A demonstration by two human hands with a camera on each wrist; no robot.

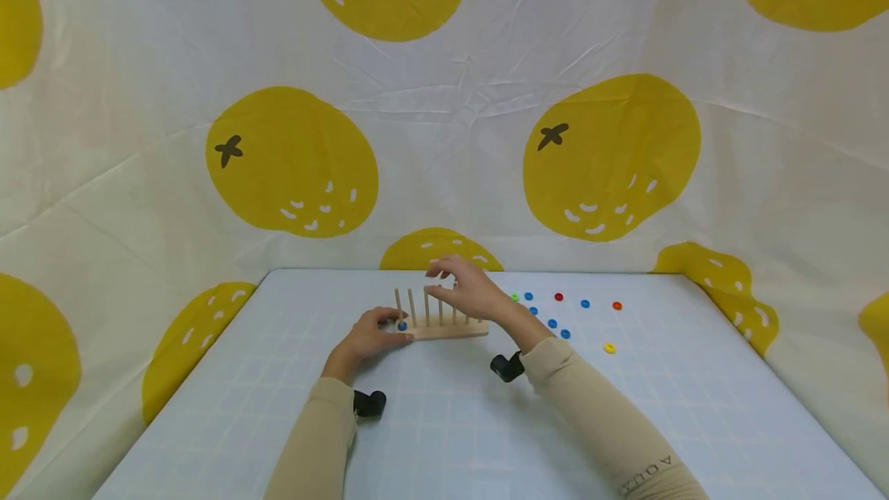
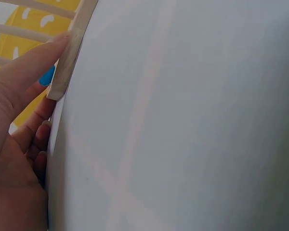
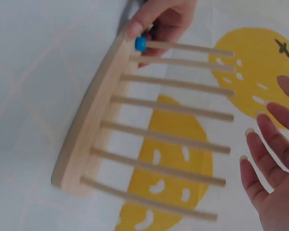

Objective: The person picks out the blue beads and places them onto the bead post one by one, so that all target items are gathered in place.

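Observation:
A wooden rack with several upright pegs stands on the table; in the right wrist view its base runs up to the left hand. One blue ring sits at the bottom of the leftmost peg, also visible as a blue bead there. The left hand grips the rack's left end, thumb on the near side, as the left wrist view shows with the hand at the base's end. Above the pegs the right hand hovers, fingers spread and holding nothing.
Right of the rack lie scattered rings: several blue ones, a green one, a red one, an orange one and a yellow one. A patterned cloth hangs behind the table.

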